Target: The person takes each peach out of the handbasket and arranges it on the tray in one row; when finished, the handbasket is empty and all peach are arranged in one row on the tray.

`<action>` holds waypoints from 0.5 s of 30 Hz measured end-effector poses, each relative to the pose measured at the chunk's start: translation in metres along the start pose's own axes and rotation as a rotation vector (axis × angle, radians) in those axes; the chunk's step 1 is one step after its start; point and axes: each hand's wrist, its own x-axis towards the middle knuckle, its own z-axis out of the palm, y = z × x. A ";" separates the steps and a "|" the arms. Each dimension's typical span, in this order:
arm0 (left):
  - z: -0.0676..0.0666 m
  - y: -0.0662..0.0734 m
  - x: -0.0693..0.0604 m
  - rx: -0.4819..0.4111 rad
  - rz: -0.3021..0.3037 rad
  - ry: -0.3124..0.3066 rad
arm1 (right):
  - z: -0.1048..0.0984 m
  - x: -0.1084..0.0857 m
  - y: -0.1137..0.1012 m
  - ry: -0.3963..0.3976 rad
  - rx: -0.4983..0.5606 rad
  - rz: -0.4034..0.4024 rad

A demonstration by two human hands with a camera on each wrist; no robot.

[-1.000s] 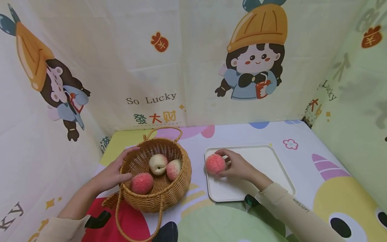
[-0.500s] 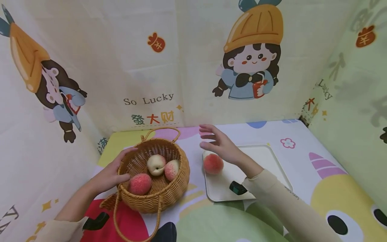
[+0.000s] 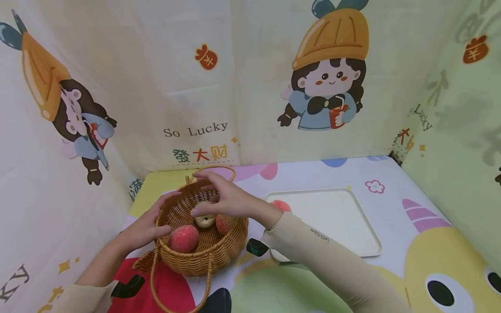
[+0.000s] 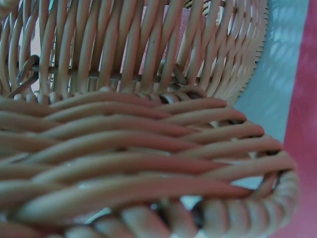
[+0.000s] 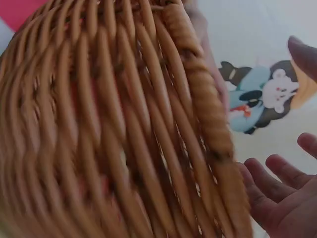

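A wicker basket [image 3: 195,261] holds a red peach [image 3: 184,238], a pale peach [image 3: 205,221] and a pink-and-white peach [image 3: 224,224]. My left hand [image 3: 145,224] grips the basket's left rim, thumb over the edge. Above the pale peach is my right hand [image 3: 231,198], fingers spread and slightly bent, with nothing in it; it partly covers the peaches. On the left end of a white tray [image 3: 328,221] lies another peach [image 3: 282,205], mostly hidden by my right forearm. The right wrist view shows the basket's woven side [image 5: 109,129] beside my spread fingers [image 5: 277,183].
The basket's front handle [image 3: 206,282] loops down onto the patterned cloth [image 3: 391,182], and its back handle [image 3: 219,167] stands behind. Printed fabric walls [image 3: 258,108] enclose the table at the back and sides.
My right hand has let go of the peach on the tray, risen, and moved left over the basket. My left hand has stayed on the rim.
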 end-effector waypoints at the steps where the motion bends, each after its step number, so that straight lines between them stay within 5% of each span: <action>1: 0.000 0.000 0.000 0.002 0.005 0.000 | 0.003 0.004 0.001 -0.014 -0.001 0.017; 8: -0.002 -0.002 0.000 0.036 0.026 0.004 | 0.027 0.024 0.012 -0.199 -0.159 0.212; 15: -0.001 -0.001 0.000 0.035 0.022 0.007 | 0.052 0.031 0.014 -0.393 -0.346 0.285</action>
